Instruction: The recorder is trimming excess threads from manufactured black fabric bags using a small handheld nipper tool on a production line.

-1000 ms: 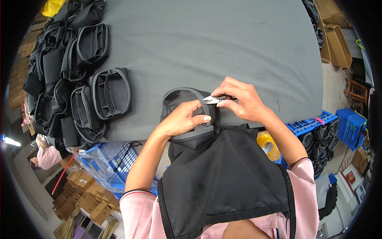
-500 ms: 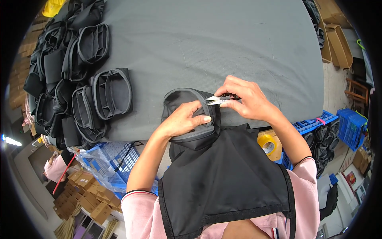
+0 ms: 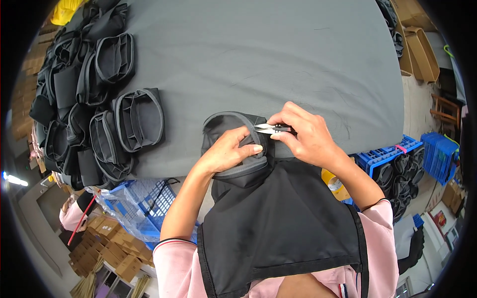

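A black fabric pouch [image 3: 237, 169] with a grey-trimmed rim stands open at the table's near edge, against my apron. My left hand [image 3: 229, 150] grips its rim, the thumb outside on the trim and the fingers reaching into the pouch, partly hidden. My right hand [image 3: 304, 130] is closed around small thread snips [image 3: 278, 129] with dark handles and bright blades. The snips' tips point left and meet the right side of the pouch's rim. Their blades are slightly parted.
A heap of similar black pouches [image 3: 140, 120] covers the table's left side. Loose thread bits lie on the grey cloth [image 3: 278, 54]. Below the near edge are a blue crate [image 3: 144, 203], a tape roll [image 3: 335, 184] and another crate with dark pouches [image 3: 397, 179]. Another person's pink sleeve [image 3: 72, 216] shows far left.
My right hand has shifted slightly left and down, and the snips' blades now sit more level at the pouch's rim. My left hand keeps its hold on the pouch.
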{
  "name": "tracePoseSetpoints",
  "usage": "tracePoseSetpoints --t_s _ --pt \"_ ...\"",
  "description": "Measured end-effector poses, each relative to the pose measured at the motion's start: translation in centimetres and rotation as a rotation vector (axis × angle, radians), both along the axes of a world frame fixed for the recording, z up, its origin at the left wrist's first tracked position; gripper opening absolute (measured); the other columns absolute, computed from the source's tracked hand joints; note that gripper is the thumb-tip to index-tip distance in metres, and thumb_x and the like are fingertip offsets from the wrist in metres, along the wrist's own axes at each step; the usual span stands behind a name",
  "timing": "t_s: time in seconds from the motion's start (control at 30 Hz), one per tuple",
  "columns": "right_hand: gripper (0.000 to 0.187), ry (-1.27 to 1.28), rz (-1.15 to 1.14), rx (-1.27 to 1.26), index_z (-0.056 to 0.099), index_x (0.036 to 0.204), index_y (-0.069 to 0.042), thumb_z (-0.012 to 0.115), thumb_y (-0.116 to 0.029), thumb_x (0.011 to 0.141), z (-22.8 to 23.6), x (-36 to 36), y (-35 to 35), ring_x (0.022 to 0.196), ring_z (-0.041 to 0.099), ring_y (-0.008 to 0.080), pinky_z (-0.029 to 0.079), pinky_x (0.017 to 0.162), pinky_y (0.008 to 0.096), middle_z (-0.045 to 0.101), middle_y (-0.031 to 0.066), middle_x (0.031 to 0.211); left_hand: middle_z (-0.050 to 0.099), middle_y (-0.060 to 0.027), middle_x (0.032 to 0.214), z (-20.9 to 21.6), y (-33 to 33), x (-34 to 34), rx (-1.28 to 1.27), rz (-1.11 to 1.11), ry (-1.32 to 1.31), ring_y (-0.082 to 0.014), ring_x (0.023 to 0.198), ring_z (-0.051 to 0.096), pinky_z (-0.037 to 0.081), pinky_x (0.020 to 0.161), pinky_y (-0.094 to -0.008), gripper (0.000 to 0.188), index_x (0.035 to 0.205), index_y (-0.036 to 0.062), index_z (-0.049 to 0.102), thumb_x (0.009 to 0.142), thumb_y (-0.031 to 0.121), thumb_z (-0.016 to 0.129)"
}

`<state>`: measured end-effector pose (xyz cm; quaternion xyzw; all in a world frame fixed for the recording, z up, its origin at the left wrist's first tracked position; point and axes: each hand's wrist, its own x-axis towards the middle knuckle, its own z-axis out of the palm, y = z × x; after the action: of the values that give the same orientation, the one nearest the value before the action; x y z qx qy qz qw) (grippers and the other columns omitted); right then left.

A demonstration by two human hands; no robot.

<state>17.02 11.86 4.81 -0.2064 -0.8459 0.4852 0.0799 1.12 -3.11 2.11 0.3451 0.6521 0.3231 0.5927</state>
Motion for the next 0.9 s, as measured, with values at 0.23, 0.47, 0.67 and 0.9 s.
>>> tracePoseSetpoints --t_s 0.23,0.47,0.67,0.9 --pt "0.018 0.143 -0.033 -0.178 0.062 0.090 -0.003 0.065 -0.005 0.072 -2.4 0.2 -0.5 0.063 0.052 0.0162 0.040 0.055 0.0274 0.054 0.0052 0.078 0.055 -0.0038 0.073 0.7 0.4 0.3 -0.022 0.018 -0.034 -0.0099 0.067 0.045 0.038 0.058 -0.0276 0.032 0.096 -0.0031 0.057 0.079 0.022 0.067" --pt "0.018 0.199 0.002 0.171 0.063 0.087 -0.009 0.068 -0.013 0.071 -2.3 0.1 -0.7 0.062 0.055 0.0199 0.041 0.053 0.0324 0.055 0.0017 0.077 0.056 -0.0042 0.073 0.6 0.1 0.4 -0.017 0.034 -0.063 -0.0103 0.067 0.046 0.039 0.060 -0.0275 0.033 0.097 -0.0034 0.057 0.078 0.022 0.068" --pt "0.018 0.376 -0.156 0.213 0.064 0.085 -0.007 0.069 -0.011 0.068 -2.3 0.5 -1.8 0.061 0.055 0.0207 0.042 0.053 0.0305 0.056 0.0034 0.073 0.059 -0.0067 0.089 1.1 0.3 0.5 -0.018 0.087 -0.105 -0.0116 0.081 0.052 0.043 0.073 -0.0271 0.038 0.104 -0.0043 0.055 0.079 0.022 0.068" --pt "0.021 0.220 -0.265 -0.183 0.065 0.089 -0.002 0.066 0.002 0.069 -2.0 1.6 -2.5 0.062 0.049 0.0115 0.038 0.054 0.0232 0.057 0.0052 0.077 0.059 -0.0091 0.107 1.0 0.6 0.6 0.019 0.192 -0.222 -0.0144 0.101 0.053 0.042 0.087 -0.0291 0.038 0.112 -0.0029 0.051 0.085 0.022 0.061"
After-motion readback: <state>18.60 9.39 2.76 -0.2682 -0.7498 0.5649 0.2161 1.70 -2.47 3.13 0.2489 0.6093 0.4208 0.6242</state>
